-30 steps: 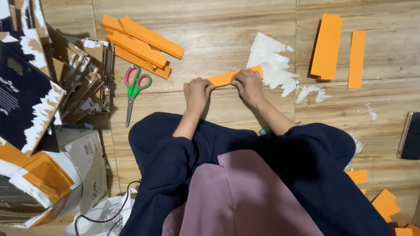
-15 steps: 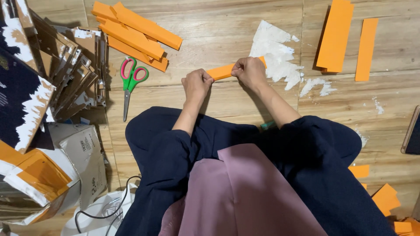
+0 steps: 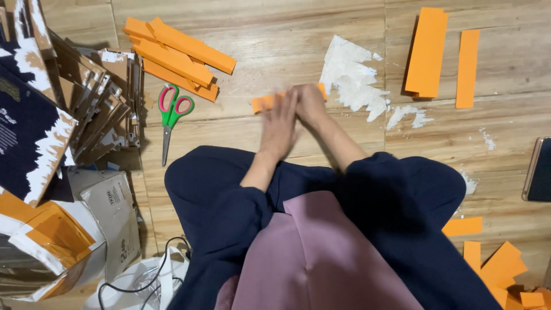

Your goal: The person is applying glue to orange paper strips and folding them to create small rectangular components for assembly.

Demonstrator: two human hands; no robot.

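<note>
Hands (image 3: 295, 112) pressing orange strip (image 3: 263, 102).

Both hands meet over the floor (image 3: 275, 34) ahead of the person's crossed legs (image 3: 367, 189), the left hand (image 3: 280, 123) just left of the right hand (image 3: 310, 106), and a folded paper strip (image 3: 264, 103) lies under them, its end sticking out to the left. Scissors (image 3: 172, 115) lie to the left of the strip, with a stack of strips (image 3: 178, 57) beyond them. Torn paper scraps (image 3: 350, 77) lie just right of the hands. Two flat strips (image 3: 442, 54) lie farther right. Cardboard pieces (image 3: 92, 97) pile at the far left, boxes (image 3: 63, 229) nearer the person. A phone (image 3: 539, 169) lies at the right edge.
</note>
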